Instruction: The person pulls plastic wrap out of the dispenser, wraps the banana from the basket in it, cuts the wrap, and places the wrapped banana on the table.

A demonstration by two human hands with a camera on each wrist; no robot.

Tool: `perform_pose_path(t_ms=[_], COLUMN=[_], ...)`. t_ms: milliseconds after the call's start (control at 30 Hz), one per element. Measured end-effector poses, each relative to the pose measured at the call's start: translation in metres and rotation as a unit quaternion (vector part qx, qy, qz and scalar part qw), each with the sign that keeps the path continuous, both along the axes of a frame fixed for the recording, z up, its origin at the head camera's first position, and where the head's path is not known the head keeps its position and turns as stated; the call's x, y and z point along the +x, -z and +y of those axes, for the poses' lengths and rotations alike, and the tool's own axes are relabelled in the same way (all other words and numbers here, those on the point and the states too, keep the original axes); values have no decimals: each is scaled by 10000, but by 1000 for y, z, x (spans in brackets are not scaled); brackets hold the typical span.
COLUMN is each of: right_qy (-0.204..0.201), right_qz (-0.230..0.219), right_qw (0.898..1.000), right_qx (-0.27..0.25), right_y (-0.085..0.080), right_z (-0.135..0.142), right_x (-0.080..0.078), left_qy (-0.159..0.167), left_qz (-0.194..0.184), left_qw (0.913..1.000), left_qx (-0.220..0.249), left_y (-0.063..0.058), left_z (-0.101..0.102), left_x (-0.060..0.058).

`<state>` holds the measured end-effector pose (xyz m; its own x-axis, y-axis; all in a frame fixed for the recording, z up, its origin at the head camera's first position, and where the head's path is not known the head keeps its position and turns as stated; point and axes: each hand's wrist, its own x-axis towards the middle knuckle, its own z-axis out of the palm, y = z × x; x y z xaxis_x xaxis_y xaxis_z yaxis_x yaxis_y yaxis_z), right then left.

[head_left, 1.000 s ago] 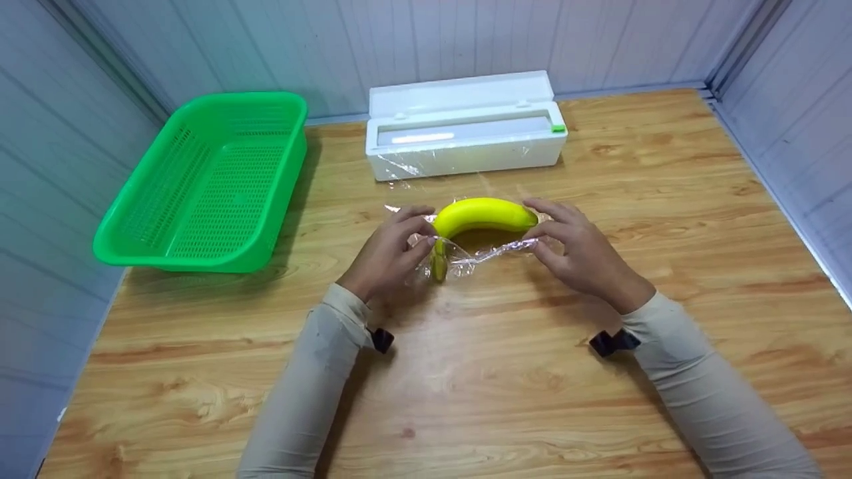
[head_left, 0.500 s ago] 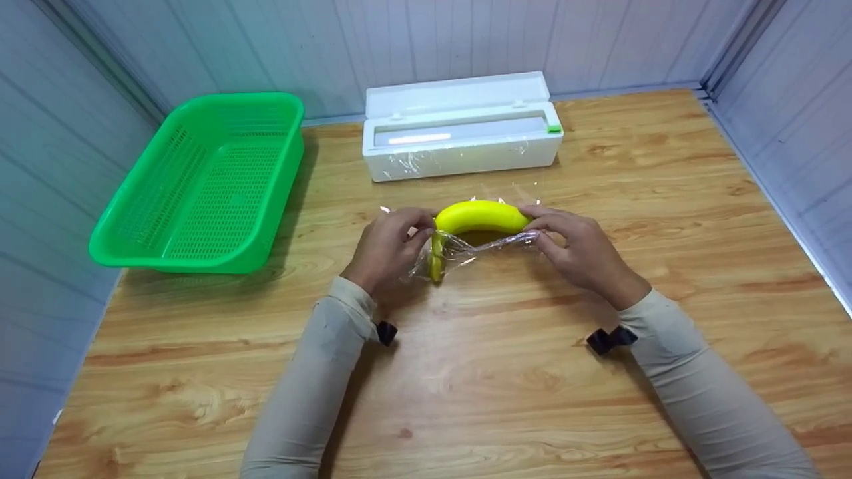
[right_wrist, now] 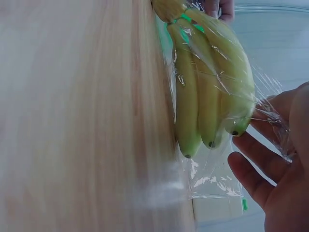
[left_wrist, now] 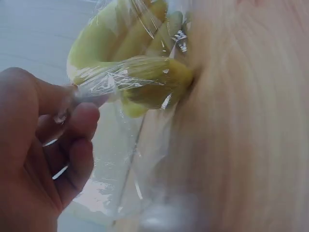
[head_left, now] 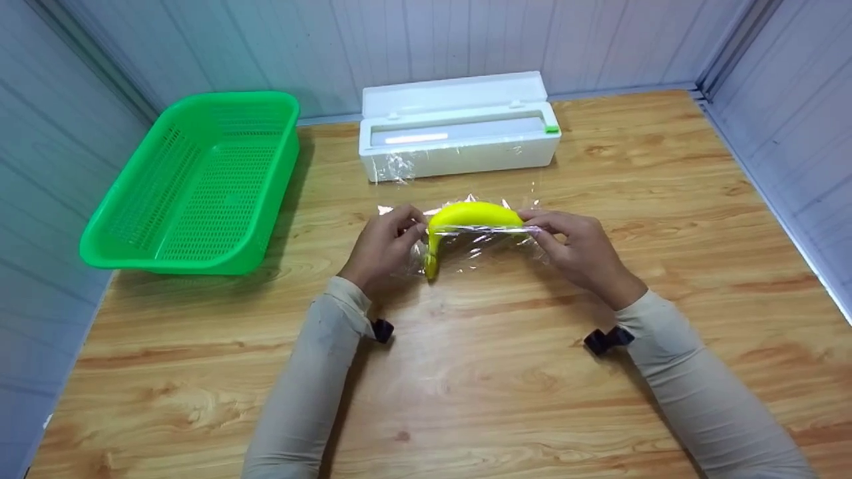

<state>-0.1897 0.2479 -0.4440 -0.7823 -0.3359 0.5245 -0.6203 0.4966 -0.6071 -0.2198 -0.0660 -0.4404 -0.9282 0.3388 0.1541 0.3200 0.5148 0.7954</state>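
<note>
1. At the table's (head_left: 459, 399) left edge sits a green basket (head_left: 223, 189).
2. The left hand (head_left: 383, 247) pinches clear film (left_wrist: 108, 81) between thumb and fingers.
3. Bananas (head_left: 474, 214) lie mid-table under it, in front of a white box (head_left: 462, 161); the head view shows one, the right wrist view three.
4. The right hand's (head_left: 578, 247) fingers seem clamped on film; contact with the fruit is unclear.
5. Open table runs between the sleeves (head_left: 303, 392).

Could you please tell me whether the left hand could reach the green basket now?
Probably yes: nothing visible stands between the left hand and the basket, though it would first have to release the pinched film.
</note>
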Motion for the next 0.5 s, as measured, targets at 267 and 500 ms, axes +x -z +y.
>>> perform_pose_path(t_ms=[267,500], right_qy=[13,30], right_qz=[-224,-301], right_qw=[9996,9995], right_qx=[-145,-84], right_y=[-11,-30], right_z=[-7,-14], right_x=[6,18], left_qy=[-905,-1626], left_qz=[-213,1610], left_qw=[9957,9621], left_qx=[-14,-1482], left_y=[0,-5], left_z=[4,12], left_x=[3,9])
